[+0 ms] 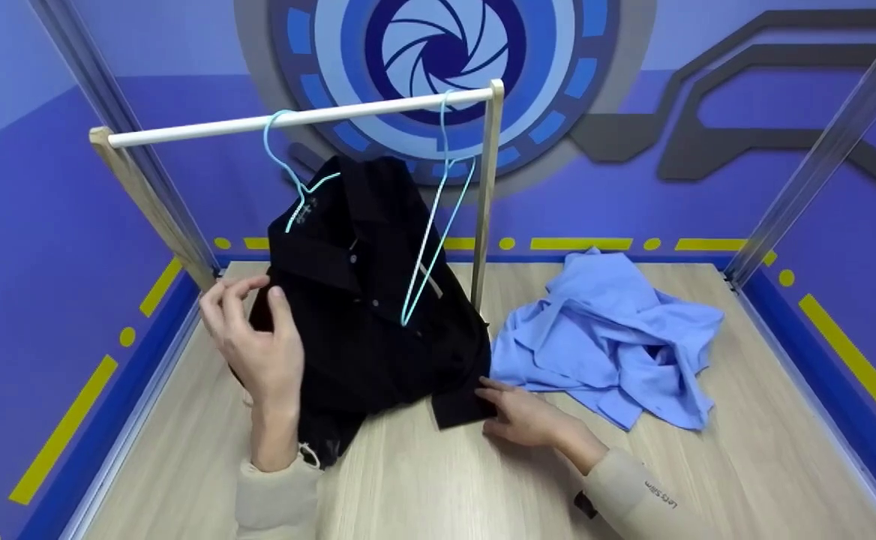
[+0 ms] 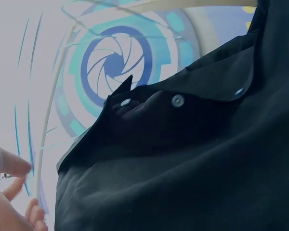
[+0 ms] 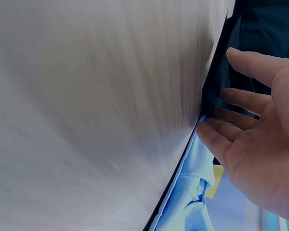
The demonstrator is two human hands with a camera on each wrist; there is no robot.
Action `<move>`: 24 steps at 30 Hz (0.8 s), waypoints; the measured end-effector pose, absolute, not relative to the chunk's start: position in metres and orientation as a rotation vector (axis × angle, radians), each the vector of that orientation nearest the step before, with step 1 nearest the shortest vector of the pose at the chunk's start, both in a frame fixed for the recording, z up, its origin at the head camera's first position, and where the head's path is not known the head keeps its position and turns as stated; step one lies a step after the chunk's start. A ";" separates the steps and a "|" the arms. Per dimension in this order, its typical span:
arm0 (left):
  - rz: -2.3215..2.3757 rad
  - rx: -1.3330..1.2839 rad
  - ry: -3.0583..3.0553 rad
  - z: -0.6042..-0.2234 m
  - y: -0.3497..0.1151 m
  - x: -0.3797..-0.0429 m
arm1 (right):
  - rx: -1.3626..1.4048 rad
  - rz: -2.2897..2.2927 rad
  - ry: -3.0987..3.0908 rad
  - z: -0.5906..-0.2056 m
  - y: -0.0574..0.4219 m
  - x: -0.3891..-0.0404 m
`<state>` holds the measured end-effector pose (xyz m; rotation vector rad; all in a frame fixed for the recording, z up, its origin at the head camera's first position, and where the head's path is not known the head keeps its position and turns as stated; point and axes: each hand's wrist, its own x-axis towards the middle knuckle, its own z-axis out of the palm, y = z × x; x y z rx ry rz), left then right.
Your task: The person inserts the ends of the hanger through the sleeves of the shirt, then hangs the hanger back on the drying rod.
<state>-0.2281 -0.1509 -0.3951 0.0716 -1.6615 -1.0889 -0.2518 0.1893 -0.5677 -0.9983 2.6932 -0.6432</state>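
A black button-up shirt [image 1: 378, 360] hangs on a light-blue hanger [image 1: 277, 150] from the rack's white rod, its lower part bunched on the tabletop. Beside the shirt's left shoulder is my left hand [image 1: 258, 345], fingers loosely bent and nothing between them. The left wrist view shows the shirt's buttoned front [image 2: 178, 101] close up, with part of that hand at the edge. My right hand [image 1: 524, 415] is low by the black sleeve's cuff [image 1: 462, 405], fingertips at its edge. In the right wrist view those fingers [image 3: 245, 98] are fairly straight.
A second light-blue hanger [image 1: 438, 217] hangs without a garment near the right end of the white rod [image 1: 205, 133]. On the wooden tabletop [image 1: 423, 487], right of the rack, lies a crumpled blue garment [image 1: 610, 330]. Blue-purple panels [image 1: 768, 202] enclose the back and sides.
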 end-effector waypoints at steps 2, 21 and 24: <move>-1.097 0.002 -1.572 -0.392 -0.143 -0.224 | -1.013 -0.629 2.702 -0.567 0.188 -0.252; -1.239 -0.115 -1.507 -0.418 -0.102 -0.211 | -1.027 -0.575 2.625 -0.564 0.168 -0.259; -1.252 -0.119 -1.536 -0.425 -0.098 -0.210 | -1.019 -0.571 2.606 -0.564 0.164 -0.262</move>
